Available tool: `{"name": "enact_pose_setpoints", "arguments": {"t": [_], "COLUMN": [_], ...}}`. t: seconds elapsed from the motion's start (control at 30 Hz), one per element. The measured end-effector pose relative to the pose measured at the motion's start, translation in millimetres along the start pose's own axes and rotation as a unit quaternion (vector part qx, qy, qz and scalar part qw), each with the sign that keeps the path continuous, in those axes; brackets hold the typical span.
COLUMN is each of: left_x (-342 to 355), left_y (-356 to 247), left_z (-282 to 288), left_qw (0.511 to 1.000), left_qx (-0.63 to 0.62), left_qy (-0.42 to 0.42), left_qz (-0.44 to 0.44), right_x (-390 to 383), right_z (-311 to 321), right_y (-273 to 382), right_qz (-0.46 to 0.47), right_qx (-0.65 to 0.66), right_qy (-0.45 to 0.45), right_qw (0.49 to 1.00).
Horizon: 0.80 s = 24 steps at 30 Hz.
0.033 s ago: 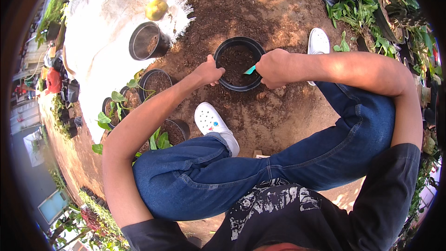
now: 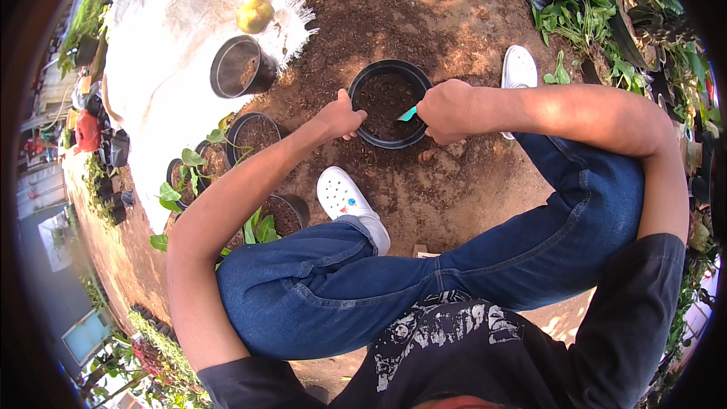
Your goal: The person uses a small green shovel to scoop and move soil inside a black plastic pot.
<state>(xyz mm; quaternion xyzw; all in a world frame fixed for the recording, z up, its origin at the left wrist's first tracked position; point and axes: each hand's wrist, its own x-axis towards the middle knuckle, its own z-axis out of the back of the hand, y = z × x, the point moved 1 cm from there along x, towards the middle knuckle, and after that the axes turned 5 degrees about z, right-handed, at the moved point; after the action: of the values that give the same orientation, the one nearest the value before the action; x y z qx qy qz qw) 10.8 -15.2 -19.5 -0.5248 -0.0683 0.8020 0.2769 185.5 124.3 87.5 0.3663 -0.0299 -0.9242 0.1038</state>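
Positions unchanged since the earlier frame: both hands, pot and tool sit as they did, with no shift to be made out.

Pot [image 2: 388, 144]: black, round, upright on the ground [image 2: 454, 38], ahead of the person and between the two hands. Dark soil [image 2: 379, 95] inside, its surface below the rim.

Left hand [image 2: 342, 116]: at the pot's left rim, grip narrow, digits closed over the edge, some reaching inside. Lower fingers partly seen against the outer wall.

Right hand [image 2: 447, 111]: at the right rim, closed in a fist on the tool [image 2: 407, 114]. Teal blade shows inside the pot, slanting down and left to the soil; handle hidden by the fist. Cannot tell whether this hand also touches the rim.

Surroundings: white sheet [image 2: 163, 53] to the left, frayed at its edge, bearing a yellow-green fruit [image 2: 255, 15]. Tilted black tub [image 2: 266, 74] just below the fruit, a little soil in it. More planters [image 2: 301, 210] near the left forearm, soil-filled, with leaves [image 2: 170, 193] among them. White shoes [image 2: 344, 193] on the ground, one near each side of the pot. Greenery [image 2: 579, 23] at upper right.
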Motion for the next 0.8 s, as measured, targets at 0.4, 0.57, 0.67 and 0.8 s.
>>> {"name": "enact_pose_setpoints", "arguments": {"t": [0.4, 0.57, 0.67, 0.8], "left_x": [-1.6, -2.2, -2.6, -1.8], "left_y": [-0.7, -1.0, -1.6, -0.1], "left_z": [0.1, 1.2, 1.0, 1.2], "left_qw": [1.0, 1.0, 1.0, 1.0], "left_qx": [0.003, 0.02, 0.02, 0.022], "left_qy": [-0.003, 0.004, 0.005, 0.005], "left_qz": [-0.004, -0.013, -0.013, -0.016], "right_x": [-1.3, 1.2, 0.3, -0.8], "right_z": [4.2, -1.9, -1.4, 1.6], "right_y": [2.3, -0.1, 0.3, 0.8], "right_qz": [-0.005, 0.002, 0.004, 0.001], "right_qx": [-0.003, -0.003, -0.01, 0.005], "right_qy": [0.023, 0.0, 0.0, 0.011], "right_qw": [1.0, 1.0, 1.0, 1.0]}}
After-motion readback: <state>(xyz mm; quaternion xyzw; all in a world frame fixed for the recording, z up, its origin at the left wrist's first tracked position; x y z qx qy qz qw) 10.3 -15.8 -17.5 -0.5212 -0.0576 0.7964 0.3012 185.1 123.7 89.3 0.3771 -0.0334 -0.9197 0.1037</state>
